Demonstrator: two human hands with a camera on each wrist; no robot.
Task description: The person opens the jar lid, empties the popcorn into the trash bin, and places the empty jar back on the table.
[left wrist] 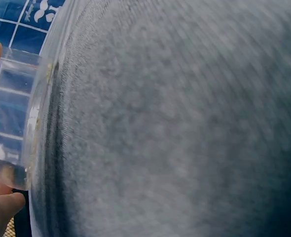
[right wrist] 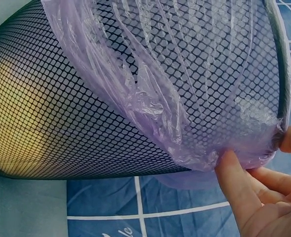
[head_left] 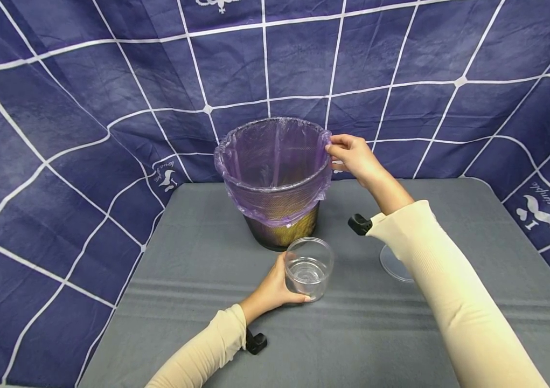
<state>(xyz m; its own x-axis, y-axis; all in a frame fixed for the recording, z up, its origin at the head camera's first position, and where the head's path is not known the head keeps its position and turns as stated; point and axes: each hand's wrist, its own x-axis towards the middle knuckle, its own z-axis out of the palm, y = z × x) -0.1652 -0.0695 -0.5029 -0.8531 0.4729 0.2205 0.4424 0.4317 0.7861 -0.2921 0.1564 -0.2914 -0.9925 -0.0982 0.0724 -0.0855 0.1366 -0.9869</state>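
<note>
My left hand [head_left: 273,288] grips a clear plastic tub [head_left: 310,272] low over the grey cloth, thumb at the near side and fingers at the far left. In the left wrist view the tub's wall [left wrist: 12,103] shows between thumb and fingertips. Behind it stands a black mesh wastebasket [head_left: 260,229] lined with a thin purple bag [head_left: 275,207], its edge folded down outside the rim. At the right of that rim, my right hand [head_left: 354,156] pinches the liner; the right wrist view shows the thumb on the plastic. Something yellow [right wrist: 17,113] shows through the mesh low down.
A round clear lid [head_left: 393,265] lies on the grey cloth [head_left: 197,231] to the right, partly hidden by my right sleeve. Blue cloth with white grid lines [head_left: 158,70] hangs close behind the wastebasket and along both sides.
</note>
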